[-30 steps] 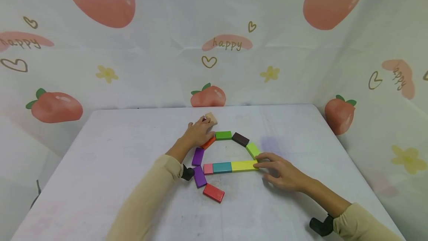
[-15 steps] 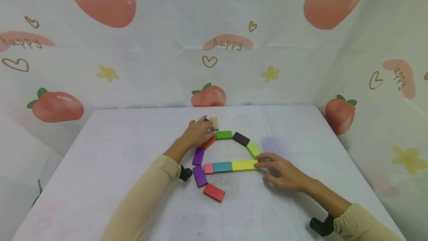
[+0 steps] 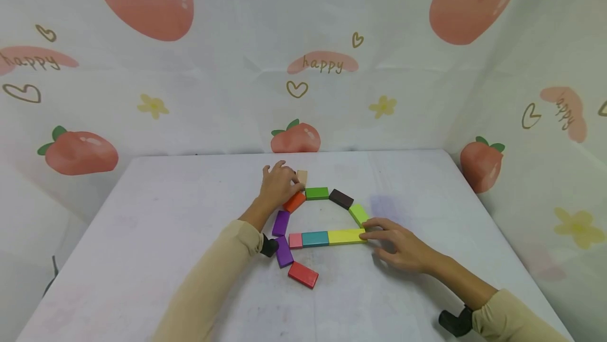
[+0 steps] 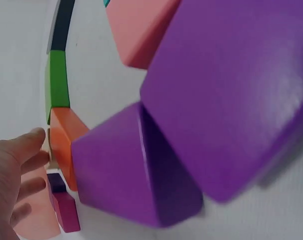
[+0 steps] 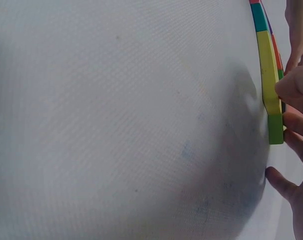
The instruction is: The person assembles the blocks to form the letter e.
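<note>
In the head view, my left hand (image 3: 278, 183) is at the far left of an arc of coloured wooden blocks. Its fingertips are by a beige block (image 3: 302, 178), which stands out behind the orange block (image 3: 294, 202) and green block (image 3: 317, 193). In the left wrist view, a dark purple block (image 4: 56, 182) and a magenta block (image 4: 67, 212) lie under the fingers of that hand. My right hand (image 3: 403, 244) rests its fingertips at the right end of the yellow block (image 3: 346, 236) and the lower end of the lime block (image 3: 359, 215).
A dark brown block (image 3: 341, 198) continues the arc. Teal (image 3: 315, 239) and pink (image 3: 295, 241) blocks continue the yellow row. Two purple blocks (image 3: 281, 223) and a red block (image 3: 303, 274) curve along the left and front. A white table (image 3: 142, 257) meets the printed cloth (image 3: 213, 99) behind.
The beige block has turned from a slant to nearly straight and come closer to the green block. My left hand has shifted slightly with its fingers raised. My right hand stays in place.
</note>
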